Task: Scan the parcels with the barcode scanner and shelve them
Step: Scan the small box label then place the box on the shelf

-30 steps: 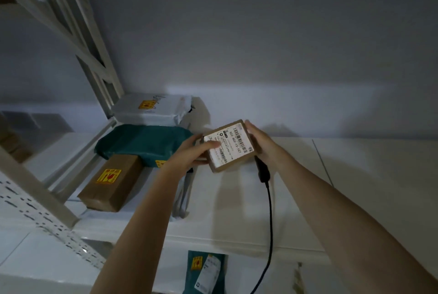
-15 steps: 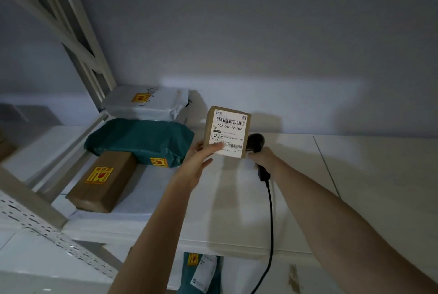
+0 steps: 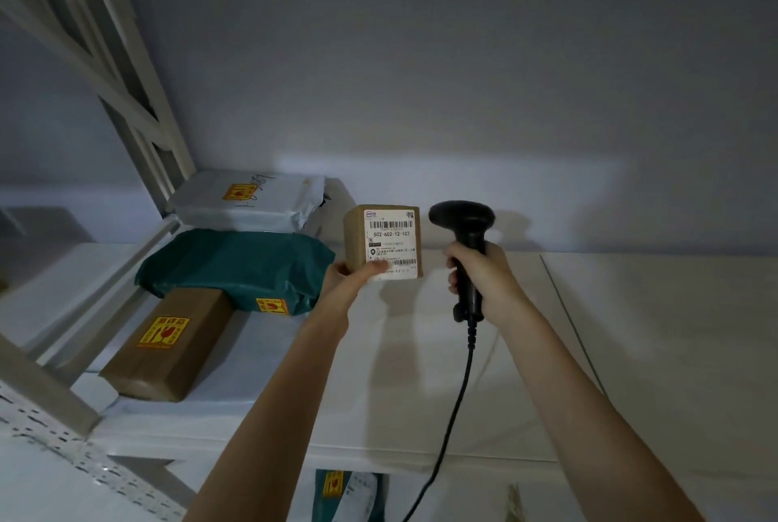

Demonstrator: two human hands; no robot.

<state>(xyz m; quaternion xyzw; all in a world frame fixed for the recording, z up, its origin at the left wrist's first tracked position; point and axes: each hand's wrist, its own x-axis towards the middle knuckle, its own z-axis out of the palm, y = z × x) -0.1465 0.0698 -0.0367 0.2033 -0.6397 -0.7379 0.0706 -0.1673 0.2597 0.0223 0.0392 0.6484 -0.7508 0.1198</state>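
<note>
At centre frame, a person's left hand (image 3: 351,275) pinches the lower left corner of a small brown box (image 3: 382,241), thumb laid across the bottom edge of its white label (image 3: 392,244), which faces the camera and reads 502-602-12-1C7. The box stands upright at the back of a white shelf (image 3: 631,353); whether its base touches the shelf cannot be told. Just to the right, the right hand (image 3: 484,275) is wrapped around the handle of a black scanner (image 3: 465,243), its head level with the top of the box, its cable (image 3: 452,416) trailing down to the bottom edge of the frame. At left on the same shelf lie a brown parcel (image 3: 168,346) with a yellow sticker, a green bag (image 3: 240,266) partly over it, and a white bag (image 3: 252,201) behind against the wall. Another green bag shows below the shelf at bottom centre.
</note>
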